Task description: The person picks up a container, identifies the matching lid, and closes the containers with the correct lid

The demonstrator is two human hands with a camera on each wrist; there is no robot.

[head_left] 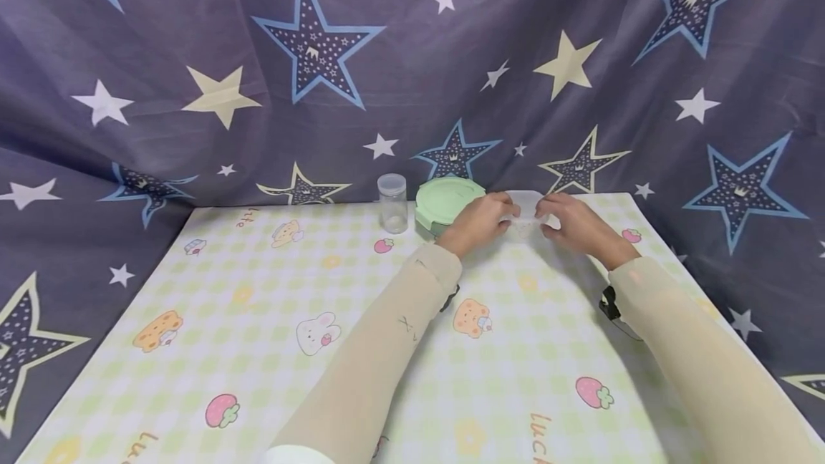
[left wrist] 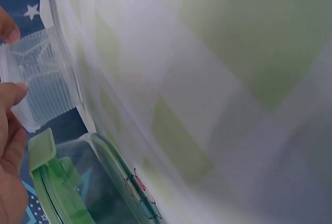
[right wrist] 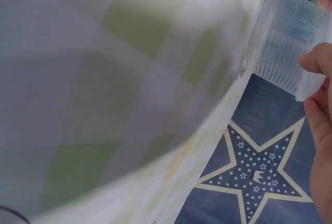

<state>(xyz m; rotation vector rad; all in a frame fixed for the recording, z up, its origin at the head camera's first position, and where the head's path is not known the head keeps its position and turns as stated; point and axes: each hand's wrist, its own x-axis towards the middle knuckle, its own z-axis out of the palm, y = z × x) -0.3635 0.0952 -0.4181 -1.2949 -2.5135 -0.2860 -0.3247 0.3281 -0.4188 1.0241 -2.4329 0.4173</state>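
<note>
A clear plastic box with ribbed sides stands at the table's back edge, between both hands. My left hand pinches its rim on the left. From the opposite side my right hand pinches the rim, with the thumb on the near side in the right wrist view. The ribbed walls show below the rim in the left wrist view. Right beside my left hand sits a round glass food container with a green clip lid, partly hidden by that hand.
Left of the green-lidded container stands a clear jar with a pale lid. A checked cloth with cartoon prints covers the table. Behind the back edge hangs a dark star-patterned curtain, close to the box and containers.
</note>
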